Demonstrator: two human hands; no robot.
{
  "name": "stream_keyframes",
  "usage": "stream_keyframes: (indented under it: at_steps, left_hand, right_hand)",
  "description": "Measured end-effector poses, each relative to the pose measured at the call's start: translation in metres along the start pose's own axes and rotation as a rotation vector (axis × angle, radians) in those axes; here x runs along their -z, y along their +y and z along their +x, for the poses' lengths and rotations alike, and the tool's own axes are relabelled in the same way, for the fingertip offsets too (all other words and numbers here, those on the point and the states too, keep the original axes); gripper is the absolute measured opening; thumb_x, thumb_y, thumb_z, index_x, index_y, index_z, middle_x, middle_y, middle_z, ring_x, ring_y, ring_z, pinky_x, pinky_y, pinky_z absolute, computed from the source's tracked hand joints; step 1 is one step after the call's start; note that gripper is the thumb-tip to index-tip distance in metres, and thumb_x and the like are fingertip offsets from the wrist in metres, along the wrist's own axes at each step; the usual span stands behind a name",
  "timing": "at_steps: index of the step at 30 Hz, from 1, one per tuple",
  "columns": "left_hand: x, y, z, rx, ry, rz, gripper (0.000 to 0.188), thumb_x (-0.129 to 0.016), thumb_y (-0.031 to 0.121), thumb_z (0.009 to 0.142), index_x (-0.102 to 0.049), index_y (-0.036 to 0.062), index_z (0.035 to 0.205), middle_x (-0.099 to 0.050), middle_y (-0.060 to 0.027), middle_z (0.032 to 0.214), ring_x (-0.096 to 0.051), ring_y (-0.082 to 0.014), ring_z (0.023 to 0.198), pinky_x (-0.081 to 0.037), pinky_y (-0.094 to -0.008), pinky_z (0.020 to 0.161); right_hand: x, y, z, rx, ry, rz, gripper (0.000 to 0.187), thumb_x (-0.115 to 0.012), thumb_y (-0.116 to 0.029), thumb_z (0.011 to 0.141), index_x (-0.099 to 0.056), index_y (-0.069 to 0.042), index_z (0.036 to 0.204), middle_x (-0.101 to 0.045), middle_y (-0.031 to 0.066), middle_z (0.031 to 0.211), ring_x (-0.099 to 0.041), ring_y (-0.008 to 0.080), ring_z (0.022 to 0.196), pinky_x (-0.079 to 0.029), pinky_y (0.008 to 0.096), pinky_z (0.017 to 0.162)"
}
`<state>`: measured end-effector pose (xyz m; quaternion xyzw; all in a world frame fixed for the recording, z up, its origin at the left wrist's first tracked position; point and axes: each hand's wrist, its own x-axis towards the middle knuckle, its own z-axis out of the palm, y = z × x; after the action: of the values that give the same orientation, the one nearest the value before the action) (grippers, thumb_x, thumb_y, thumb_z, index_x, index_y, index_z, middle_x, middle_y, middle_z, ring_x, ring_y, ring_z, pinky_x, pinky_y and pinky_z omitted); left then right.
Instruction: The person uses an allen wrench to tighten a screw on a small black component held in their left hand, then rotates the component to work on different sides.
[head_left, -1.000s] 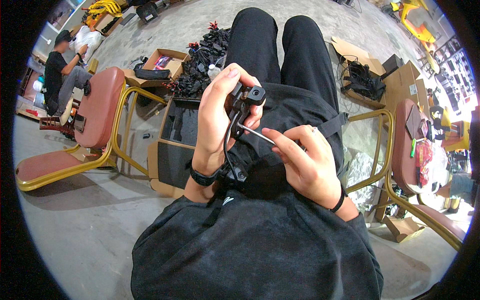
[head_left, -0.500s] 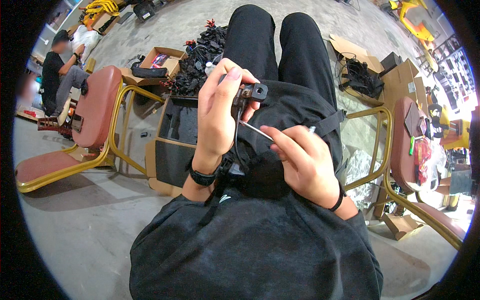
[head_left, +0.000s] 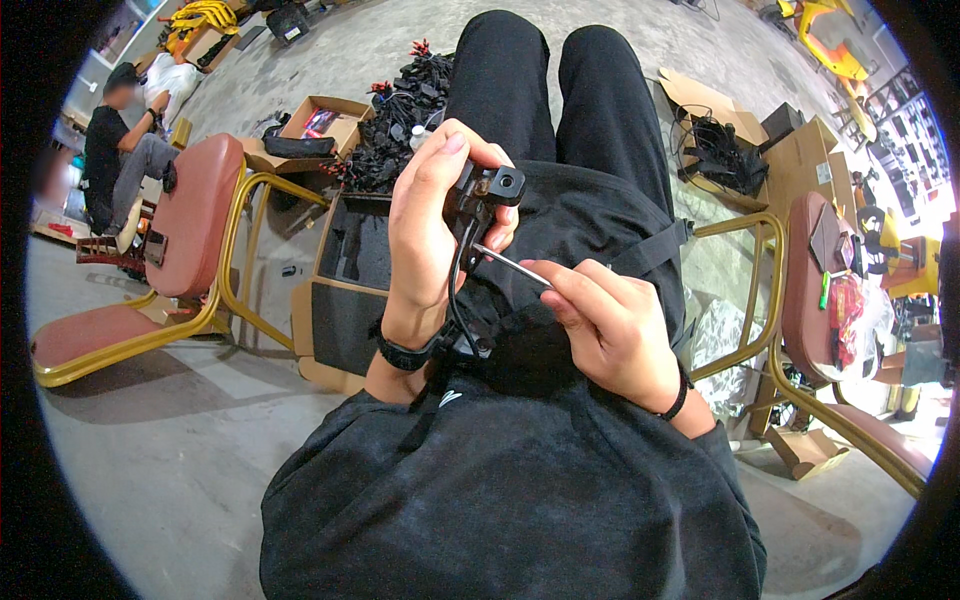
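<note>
Left hand wraps curled fingers around a small black device, held over the lap, black cable running below. Right hand pinches a slim metal rod between thumb and forefinger, tip at the device's lower part; contact unclear.

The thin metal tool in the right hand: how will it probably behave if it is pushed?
The metal tool is probably stiff, since it looks straight. It could slip in the right hand, because the visible metal looks smooth.

Two hands, one handheld black device, one metal-shafted tool, two wristbands, two padded chairs.
</note>
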<state>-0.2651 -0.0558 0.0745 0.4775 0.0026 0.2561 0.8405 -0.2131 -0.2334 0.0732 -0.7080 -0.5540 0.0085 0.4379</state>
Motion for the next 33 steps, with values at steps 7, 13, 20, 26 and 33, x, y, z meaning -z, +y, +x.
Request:
stream_keyframes:
  at_steps: [7,13,20,26,33]
  left_hand:
    - [-0.001,0.000,0.001,0.024,-0.014,0.027,0.033,-0.036,0.029,0.098,-0.052,0.0032,0.085,-0.054,-0.0093,0.062,-0.050,-0.0122,0.047,-0.038,-0.0229,0.043]
    - [-0.003,0.002,0.000,0.042,0.014,0.232,0.033,-0.038,0.032,0.099,-0.054,0.0062,0.085,-0.055,-0.0045,0.061,-0.047,-0.0082,0.045,-0.035,-0.0198,0.043]
    - [0.000,-0.001,-0.003,-0.112,-0.055,0.108,0.030,-0.037,0.028,0.099,-0.049,0.0032,0.086,-0.057,-0.0103,0.072,-0.049,-0.0100,0.049,-0.037,-0.0216,0.043]
    - [-0.001,0.003,0.001,0.015,-0.023,-0.131,0.030,-0.034,0.030,0.099,-0.044,0.0054,0.084,-0.052,-0.0109,0.067,-0.047,-0.0132,0.047,-0.038,-0.0255,0.042]
    - [-0.001,0.005,-0.001,0.057,-0.049,-0.193,0.031,-0.034,0.030,0.099,-0.046,0.0046,0.085,-0.051,-0.0107,0.066,-0.046,-0.0135,0.046,-0.038,-0.0256,0.041]
  right_hand:
    - [-0.001,0.008,-0.001,0.166,0.086,-0.229,0.028,-0.069,-0.011,0.079,-0.066,-0.009,0.108,-0.048,0.0023,0.070,-0.052,0.0171,0.057,-0.043,0.0290,0.050]
    - [0.001,0.017,0.002,0.369,0.181,-0.417,0.030,-0.066,-0.010,0.081,-0.065,-0.009,0.111,-0.052,0.0024,0.073,-0.054,0.0173,0.058,-0.044,0.0279,0.052]
    - [0.006,-0.004,0.001,-0.522,-0.217,0.672,0.023,-0.046,-0.013,0.099,-0.062,-0.005,0.114,-0.053,0.0016,0.053,-0.055,0.0096,0.044,-0.045,0.0263,0.044]
    - [0.000,0.004,-0.001,-0.084,-0.028,0.141,0.021,-0.066,-0.007,0.083,-0.067,-0.009,0.104,-0.054,0.0095,0.070,-0.058,0.0250,0.058,-0.046,0.0330,0.050]
    - [-0.002,0.008,-0.003,0.013,0.005,0.034,0.025,-0.066,-0.008,0.082,-0.067,-0.010,0.106,-0.050,0.0057,0.069,-0.055,0.0223,0.056,-0.045,0.0331,0.051]
